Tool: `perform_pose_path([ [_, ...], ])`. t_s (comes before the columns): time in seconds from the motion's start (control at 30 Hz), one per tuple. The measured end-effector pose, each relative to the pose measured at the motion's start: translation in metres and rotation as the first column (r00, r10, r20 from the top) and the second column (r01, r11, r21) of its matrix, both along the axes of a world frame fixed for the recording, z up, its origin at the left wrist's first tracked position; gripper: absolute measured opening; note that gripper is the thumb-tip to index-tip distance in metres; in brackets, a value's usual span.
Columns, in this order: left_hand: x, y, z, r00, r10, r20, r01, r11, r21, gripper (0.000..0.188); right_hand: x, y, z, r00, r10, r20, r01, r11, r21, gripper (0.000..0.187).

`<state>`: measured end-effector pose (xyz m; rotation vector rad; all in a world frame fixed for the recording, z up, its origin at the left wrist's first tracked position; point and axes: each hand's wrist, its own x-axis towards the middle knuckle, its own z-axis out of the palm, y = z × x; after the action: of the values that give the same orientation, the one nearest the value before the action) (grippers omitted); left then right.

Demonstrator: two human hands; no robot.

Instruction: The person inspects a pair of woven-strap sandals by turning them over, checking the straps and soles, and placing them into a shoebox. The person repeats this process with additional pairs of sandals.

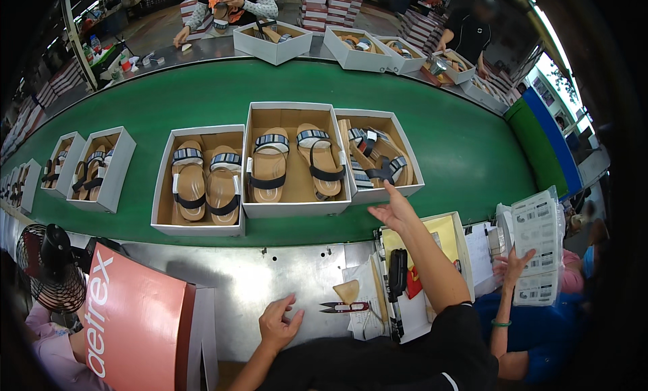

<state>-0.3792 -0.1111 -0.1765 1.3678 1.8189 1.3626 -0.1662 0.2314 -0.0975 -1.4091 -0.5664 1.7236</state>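
My right hand [395, 209] reaches over the green conveyor belt with its fingers stretched out, at the near edge of a white shoebox [413, 190]. Inside that box a pair of tan sandals [379, 163] with dark straps lies jumbled; I cannot tell whether a fingertip touches a strap. My left hand [280, 321] hovers over the metal table, loosely curled, fingers apart and holding nothing. Left of the jumbled pair, a middle shoebox [297, 210] and a left shoebox [198, 230] each hold two sandals lying side by side, with striped blue-and-white straps.
Thread snips [344, 307] and a beige piece [347, 292] lie on the metal table [250, 269]. An orange-red box [138, 317] and a black fan [50, 266] stand left. At right, a co-worker's hand [516, 264] holds label sheets [538, 249]. More boxes line the far ledge.
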Motion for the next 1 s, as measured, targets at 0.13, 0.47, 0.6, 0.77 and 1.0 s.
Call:
perform_pose_path([
  [0.13, 0.0, -0.001, 0.0, 1.0, 0.018, 0.02, -0.018, 0.999, -0.027, 0.039, 0.0, 0.052, -0.037, 0.998, 0.061, 0.03, -0.062, 0.998, 0.027, 0.035],
  [0.47, -0.006, 0.0, 0.009, 0.992, 0.031, -0.119, -0.03, 0.999, 0.016, 0.033, -0.033, 0.192, 0.084, 0.968, 0.191, 0.161, -0.236, 0.907, 0.349, 0.029],
  [0.6, 0.0, 0.006, 0.005, 0.974, 0.192, -0.123, -0.168, 0.969, 0.184, 0.023, -0.13, 0.226, 0.123, 0.942, 0.332, 0.059, -0.331, 0.876, 0.352, 0.031],
  [0.77, 0.002, 0.003, -0.016, 0.97, 0.173, -0.172, -0.151, 0.979, 0.134, 0.026, -0.29, 0.257, 0.115, 0.911, 0.413, -0.017, -0.399, 0.89, 0.222, 0.04],
  [1.0, -0.011, 0.005, -0.002, 0.984, 0.089, -0.152, -0.06, 0.981, 0.186, 0.027, -0.445, 0.27, 0.034, 0.901, 0.433, -0.04, -0.42, 0.89, 0.18, 0.049],
])
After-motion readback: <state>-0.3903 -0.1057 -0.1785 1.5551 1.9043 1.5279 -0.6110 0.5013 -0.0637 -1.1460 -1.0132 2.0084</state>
